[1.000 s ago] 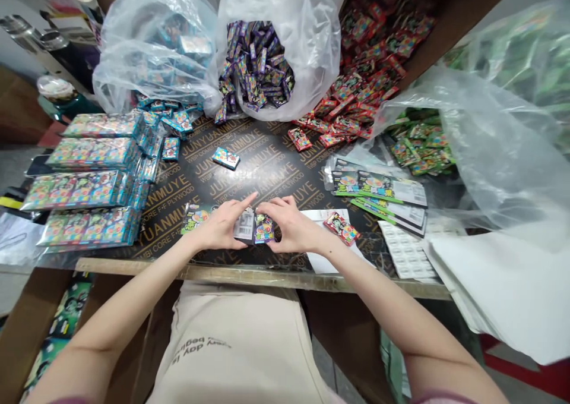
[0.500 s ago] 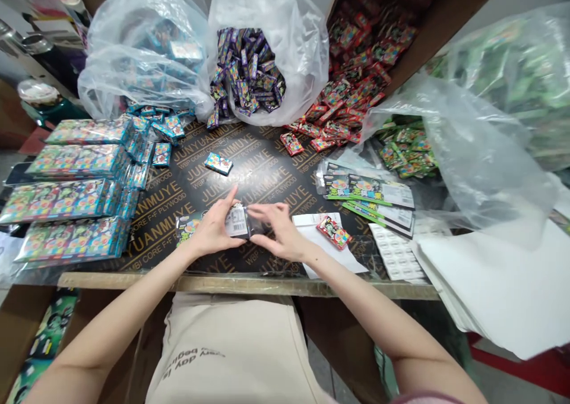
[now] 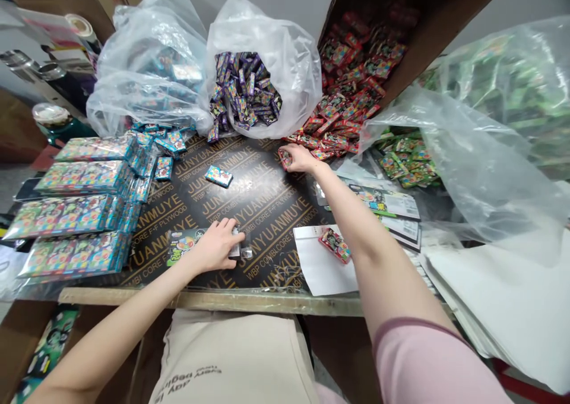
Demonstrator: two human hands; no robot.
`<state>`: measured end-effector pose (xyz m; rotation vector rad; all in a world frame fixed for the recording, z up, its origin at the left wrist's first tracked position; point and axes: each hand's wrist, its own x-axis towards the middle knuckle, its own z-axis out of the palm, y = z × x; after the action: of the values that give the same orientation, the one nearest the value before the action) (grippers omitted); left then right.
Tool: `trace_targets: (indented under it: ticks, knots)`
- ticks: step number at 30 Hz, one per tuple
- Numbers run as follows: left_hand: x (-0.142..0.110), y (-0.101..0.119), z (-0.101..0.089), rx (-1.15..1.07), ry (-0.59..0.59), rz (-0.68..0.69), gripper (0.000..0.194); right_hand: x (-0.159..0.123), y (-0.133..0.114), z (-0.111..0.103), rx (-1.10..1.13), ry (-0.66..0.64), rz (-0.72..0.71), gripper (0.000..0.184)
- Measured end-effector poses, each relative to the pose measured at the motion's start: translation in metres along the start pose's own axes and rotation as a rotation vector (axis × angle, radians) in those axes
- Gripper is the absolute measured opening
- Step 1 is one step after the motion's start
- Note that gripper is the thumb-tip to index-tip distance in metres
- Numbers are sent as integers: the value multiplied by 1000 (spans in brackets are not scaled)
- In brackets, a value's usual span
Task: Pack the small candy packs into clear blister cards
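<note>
My left hand (image 3: 217, 246) lies near the front edge of the dark plywood table (image 3: 262, 196), its fingers closed over a clear sleeve with a green printed card (image 3: 182, 245) in it. My right hand (image 3: 299, 156) is stretched far out to the pile of small red packets (image 3: 342, 116), with its fingers closed on one red packet (image 3: 285, 157) at the pile's edge. A single red packet (image 3: 335, 245) lies on a white sheet (image 3: 318, 264) near my right forearm. One blue packet (image 3: 218, 176) lies alone in the middle.
Clear bags hold blue packets (image 3: 154, 77) and purple packets (image 3: 244, 92) at the back; green packets (image 3: 407, 157) lie under plastic at right. Filled card sleeves (image 3: 75, 211) are stacked at left. Green cards (image 3: 387, 205) and white paper (image 3: 499, 297) lie at right.
My right hand has left the sleeve in front of me and reached forward to the red pile. My left hand has stayed on the sleeve and lowered it onto the table.
</note>
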<state>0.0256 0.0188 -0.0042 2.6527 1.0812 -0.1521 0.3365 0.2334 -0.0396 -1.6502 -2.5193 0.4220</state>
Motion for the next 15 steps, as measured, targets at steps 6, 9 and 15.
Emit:
trace_targets:
  ticks: [6,9,15]
  knots:
    - [-13,-17,12,-160,138,-107,91,-75,-88,44,13,83,-144,79]
    - [-20,-25,20,-214,194,-195,99,-110,-115,61,201,127,-207,74]
    - [-23,-25,18,-324,329,-208,119,-144,-159,37,366,171,-307,84]
